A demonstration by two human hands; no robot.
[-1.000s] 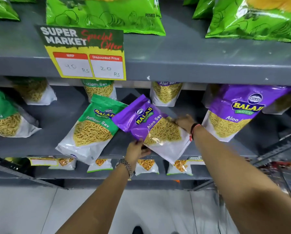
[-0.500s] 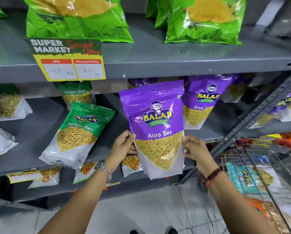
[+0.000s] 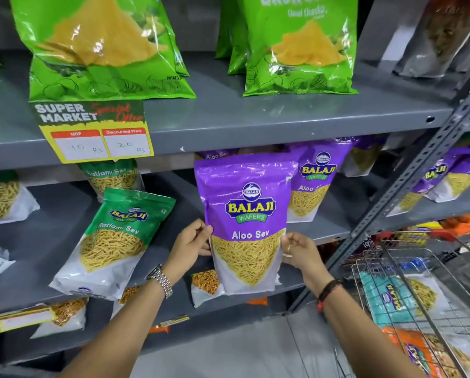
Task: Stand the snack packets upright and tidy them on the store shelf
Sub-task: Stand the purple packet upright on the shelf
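Note:
A purple Aloo Sev packet [image 3: 246, 214] stands upright at the front of the grey middle shelf [image 3: 37, 236]. My left hand [image 3: 191, 238] grips its left edge and my right hand [image 3: 296, 251] grips its right edge. Just to the left, a green Ratlami Sev packet [image 3: 113, 241] lies tilted on its back on the same shelf. Behind and to the right a second purple Aloo Sev packet [image 3: 314, 181] stands upright, partly hidden by the one I hold.
Large green snack bags [image 3: 105, 45] stand on the upper shelf [image 3: 255, 115], which carries a price tag [image 3: 94, 132]. More packets sit at the left edge and on the lower shelf. A slotted upright [image 3: 408, 181] and a wire basket [image 3: 419, 296] of packets are at the right.
The purple packet went from lying tilted on the shelf to upright, held by both hands at its sides. The view has shifted right and closer.

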